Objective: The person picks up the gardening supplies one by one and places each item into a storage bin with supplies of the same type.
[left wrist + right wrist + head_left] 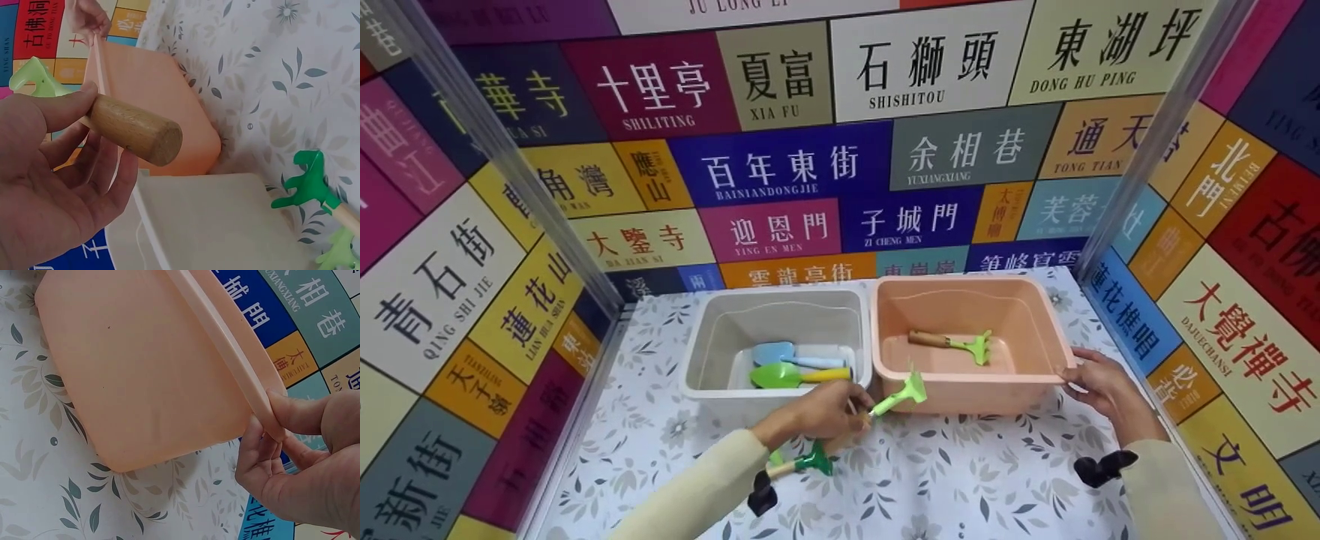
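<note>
My left hand point(825, 414) pinches a small rake point(912, 388) with a light green head and a wooden handle, held just in front of where the two bins meet. The left wrist view shows thumb and fingers around the handle point(138, 129). At the front right corner of the orange bin point(982, 391), my right hand point(1106, 386) grips the rim; the right wrist view shows the thumb over the rim point(264, 402) and fingers below. Inside that bin lies another light green rake point(979, 349) with a wooden handle.
Left of the orange bin stands a pale grey bin point(697, 352) holding a blue shovel point(774, 353) and a green shovel point(776, 376) with a yellow handle. A dark green rake point(814, 459) and a light green tool point(341, 250) lie on the floral tablecloth point(960, 480).
</note>
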`<control>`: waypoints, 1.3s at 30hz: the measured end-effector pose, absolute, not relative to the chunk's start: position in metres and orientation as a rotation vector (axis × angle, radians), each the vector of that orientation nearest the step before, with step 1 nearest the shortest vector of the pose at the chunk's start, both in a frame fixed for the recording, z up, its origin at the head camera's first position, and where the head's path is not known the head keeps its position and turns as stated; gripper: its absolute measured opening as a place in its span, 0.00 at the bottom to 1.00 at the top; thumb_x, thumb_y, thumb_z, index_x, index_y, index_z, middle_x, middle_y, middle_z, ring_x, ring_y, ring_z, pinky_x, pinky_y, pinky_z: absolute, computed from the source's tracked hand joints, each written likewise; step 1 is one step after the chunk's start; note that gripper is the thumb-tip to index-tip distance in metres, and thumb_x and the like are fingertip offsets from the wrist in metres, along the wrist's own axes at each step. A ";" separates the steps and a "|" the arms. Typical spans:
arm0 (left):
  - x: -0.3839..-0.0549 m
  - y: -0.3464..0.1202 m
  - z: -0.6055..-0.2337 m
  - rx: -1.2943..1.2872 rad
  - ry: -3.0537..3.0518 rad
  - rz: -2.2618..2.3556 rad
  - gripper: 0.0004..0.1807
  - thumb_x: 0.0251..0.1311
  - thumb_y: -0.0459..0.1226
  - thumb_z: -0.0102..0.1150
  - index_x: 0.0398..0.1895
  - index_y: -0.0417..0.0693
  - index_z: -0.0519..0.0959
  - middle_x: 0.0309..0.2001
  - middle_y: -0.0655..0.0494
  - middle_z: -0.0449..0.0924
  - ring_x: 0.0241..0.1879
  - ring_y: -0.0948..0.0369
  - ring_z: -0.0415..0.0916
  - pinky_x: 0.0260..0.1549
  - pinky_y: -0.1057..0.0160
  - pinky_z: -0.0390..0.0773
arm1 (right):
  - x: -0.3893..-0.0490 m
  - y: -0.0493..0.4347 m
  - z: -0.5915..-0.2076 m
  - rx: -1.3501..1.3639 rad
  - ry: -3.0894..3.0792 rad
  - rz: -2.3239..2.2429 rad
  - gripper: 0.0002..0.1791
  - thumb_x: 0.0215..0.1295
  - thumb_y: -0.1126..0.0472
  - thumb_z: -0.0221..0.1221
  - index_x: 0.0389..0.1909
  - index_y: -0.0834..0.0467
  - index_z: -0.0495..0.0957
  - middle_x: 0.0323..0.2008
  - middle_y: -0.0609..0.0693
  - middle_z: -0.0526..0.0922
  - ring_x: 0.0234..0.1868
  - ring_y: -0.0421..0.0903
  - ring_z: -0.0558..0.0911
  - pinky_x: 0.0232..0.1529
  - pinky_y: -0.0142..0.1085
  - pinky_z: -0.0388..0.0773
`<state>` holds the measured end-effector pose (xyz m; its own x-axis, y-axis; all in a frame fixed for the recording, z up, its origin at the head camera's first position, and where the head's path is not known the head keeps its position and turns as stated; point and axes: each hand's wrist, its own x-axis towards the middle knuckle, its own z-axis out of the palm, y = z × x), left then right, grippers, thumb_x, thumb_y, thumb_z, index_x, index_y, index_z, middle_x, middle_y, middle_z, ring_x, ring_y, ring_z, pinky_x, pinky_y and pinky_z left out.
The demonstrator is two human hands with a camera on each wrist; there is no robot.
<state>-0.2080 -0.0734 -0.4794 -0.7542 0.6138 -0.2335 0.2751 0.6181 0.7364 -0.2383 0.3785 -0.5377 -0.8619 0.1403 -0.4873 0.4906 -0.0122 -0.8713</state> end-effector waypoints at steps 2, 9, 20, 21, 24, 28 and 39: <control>-0.211 -0.068 -0.476 0.683 2.384 0.934 0.11 0.61 0.30 0.64 0.46 0.42 0.83 0.39 0.56 0.83 0.37 0.67 0.75 0.40 0.69 0.79 | -0.238 0.380 -0.538 0.656 1.992 -1.975 0.48 0.63 0.73 0.62 0.77 0.66 0.44 0.41 0.48 0.78 0.33 0.37 0.80 0.38 0.33 0.82; -0.223 -0.053 -0.464 0.681 2.398 0.879 0.13 0.59 0.29 0.63 0.48 0.42 0.83 0.38 0.57 0.81 0.35 0.66 0.72 0.36 0.70 0.75 | -0.236 0.379 -0.538 0.634 1.970 -2.007 0.47 0.63 0.73 0.61 0.77 0.66 0.43 0.34 0.43 0.78 0.32 0.36 0.80 0.38 0.32 0.82; -0.244 -0.032 -0.451 0.632 2.535 0.757 0.10 0.60 0.31 0.63 0.45 0.45 0.85 0.34 0.58 0.81 0.32 0.65 0.72 0.33 0.69 0.72 | -0.236 0.377 -0.539 0.641 2.018 -1.949 0.47 0.65 0.71 0.59 0.78 0.65 0.42 0.52 0.57 0.72 0.34 0.35 0.80 0.38 0.31 0.82; -0.246 -0.030 -0.450 0.621 2.548 0.747 0.10 0.60 0.30 0.63 0.44 0.46 0.85 0.33 0.59 0.80 0.32 0.65 0.72 0.32 0.69 0.72 | -0.236 0.377 -0.539 0.640 2.023 -1.946 0.47 0.65 0.71 0.59 0.78 0.65 0.42 0.53 0.58 0.71 0.34 0.35 0.80 0.38 0.31 0.82; -0.252 -0.026 -0.446 0.619 2.580 0.734 0.09 0.60 0.30 0.63 0.42 0.46 0.85 0.32 0.58 0.79 0.33 0.64 0.72 0.32 0.68 0.70 | -0.237 0.378 -0.538 0.645 2.028 -1.946 0.46 0.66 0.70 0.60 0.78 0.65 0.43 0.54 0.59 0.72 0.34 0.35 0.80 0.37 0.31 0.82; -0.258 -0.018 -0.443 0.626 2.597 0.759 0.07 0.59 0.29 0.64 0.40 0.46 0.84 0.31 0.59 0.78 0.33 0.63 0.72 0.33 0.68 0.70 | -0.237 0.378 -0.539 0.645 2.000 -1.975 0.46 0.66 0.70 0.60 0.78 0.65 0.44 0.52 0.57 0.72 0.34 0.35 0.80 0.37 0.31 0.82; -0.272 0.010 -0.447 0.638 2.714 0.750 0.06 0.58 0.30 0.62 0.26 0.50 0.79 0.22 0.61 0.69 0.27 0.62 0.67 0.27 0.67 0.64 | -0.236 0.378 -0.540 0.658 1.985 -1.987 0.46 0.65 0.71 0.60 0.78 0.64 0.45 0.54 0.58 0.71 0.34 0.35 0.80 0.38 0.31 0.82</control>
<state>-0.2722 0.0099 -0.4466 -0.8716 0.4742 -0.1243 0.3431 0.7713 0.5361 -0.2364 0.3784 -0.5395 -0.8648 0.1339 -0.4839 0.4837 -0.0361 -0.8745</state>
